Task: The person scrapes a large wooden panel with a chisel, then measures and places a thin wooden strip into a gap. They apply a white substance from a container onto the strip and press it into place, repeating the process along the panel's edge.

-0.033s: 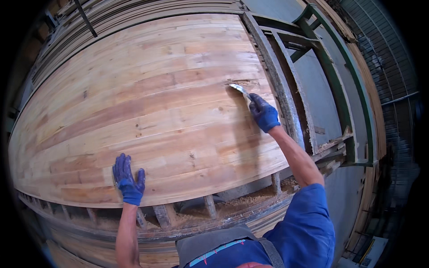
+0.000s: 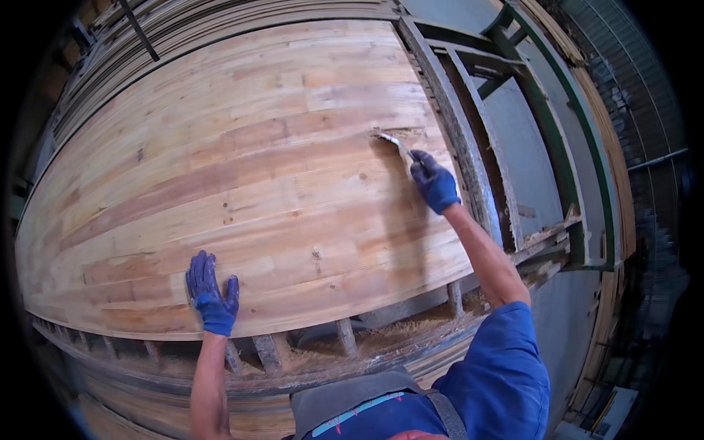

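Observation:
A large panel of joined wood strips (image 2: 242,169) lies flat before me. My right hand (image 2: 435,183), in a blue glove, is closed round the handle of a putty knife (image 2: 393,140). The knife's pale blade meets the panel near its right end, at a rough, dark, gouged patch (image 2: 407,133) in the grain. My left hand (image 2: 212,293), also gloved in blue, lies flat with fingers spread on the panel close to its near edge, holding nothing. Small knots and dark marks dot the wood.
A metal frame with green bars (image 2: 550,132) stands right of the panel, beside a worn rail (image 2: 451,132). Sawdust (image 2: 403,330) covers the slatted support under the near edge. Stacked boards (image 2: 257,11) lie beyond the far side. A wire mesh (image 2: 623,81) rises at far right.
The putty knife's blade has shifted slightly away from me and now lies at the gouged patch, its angle a little changed. My left hand has stayed in place.

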Demonstrator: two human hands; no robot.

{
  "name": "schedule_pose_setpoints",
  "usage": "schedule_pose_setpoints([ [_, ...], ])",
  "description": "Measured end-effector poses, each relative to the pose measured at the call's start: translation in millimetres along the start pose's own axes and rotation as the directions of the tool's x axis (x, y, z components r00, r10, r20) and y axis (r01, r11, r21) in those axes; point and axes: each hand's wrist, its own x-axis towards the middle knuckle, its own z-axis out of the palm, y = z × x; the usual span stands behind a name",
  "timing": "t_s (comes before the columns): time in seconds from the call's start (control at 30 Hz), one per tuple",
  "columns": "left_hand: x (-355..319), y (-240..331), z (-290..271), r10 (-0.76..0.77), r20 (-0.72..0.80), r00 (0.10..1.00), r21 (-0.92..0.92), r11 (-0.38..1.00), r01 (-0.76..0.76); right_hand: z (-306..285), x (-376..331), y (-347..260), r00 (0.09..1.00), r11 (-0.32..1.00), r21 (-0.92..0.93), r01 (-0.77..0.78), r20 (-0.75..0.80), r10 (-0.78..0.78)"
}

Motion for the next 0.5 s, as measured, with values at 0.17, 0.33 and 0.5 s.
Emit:
schedule_pose_setpoints([
  [0.17, 3, -2, -1, -0.003, -0.011, 1.0, -0.001, 1.0, 0.003, -41, 53, -4, 0.867, 0.847, 0.376, -0.375, 0.465, 0.177],
  [0.33, 6, -4, 3, 0.01, -0.02, 1.0, -0.011, 1.0, -0.01, -77, 80, -12, 0.776, 0.868, 0.262, -0.423, 0.6, 0.197],
  [0.5, 9, -1, 1, -0.007, -0.001, 1.0, -0.019, 1.0, 0.006, -104, 90, -37, 0.867, 0.947, 0.247, -0.205, 0.494, 0.059],
])
